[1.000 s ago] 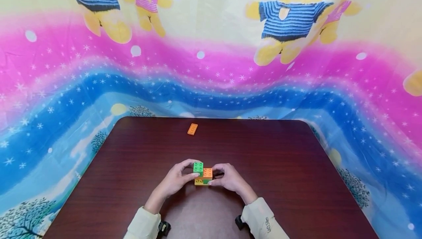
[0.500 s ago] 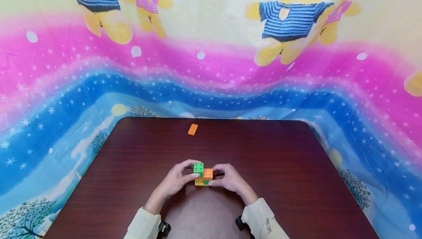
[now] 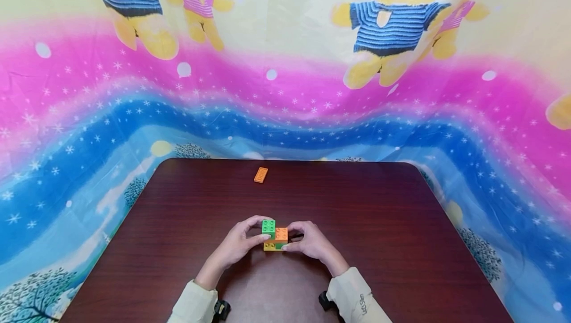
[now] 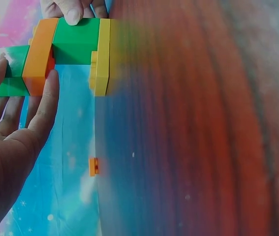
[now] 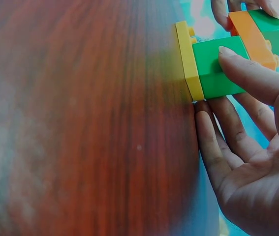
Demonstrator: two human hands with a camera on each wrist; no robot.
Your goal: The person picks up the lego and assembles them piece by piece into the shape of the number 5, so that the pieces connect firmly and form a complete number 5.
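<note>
Left hand (image 3: 236, 241): thumb and fingers parted only by upper green block (image 3: 268, 226), pinching it. Right hand (image 3: 312, 243): same grip on lower green block (image 5: 218, 73). Studs pointed up; orange block's (image 3: 281, 233) long axis ran left-right. Stack (image 3: 275, 237) sat upright on table (image 3: 370, 209), between hands. Forearms angled inward, wrists well apart.

the head view looks forward and down over the table (image 3: 357, 199) to the patterned cloth (image 3: 294, 97), well back from the block stack (image 3: 278, 235), which both wrist views share from low and close, tipped sideways in opposite directions, facing across the table
</note>
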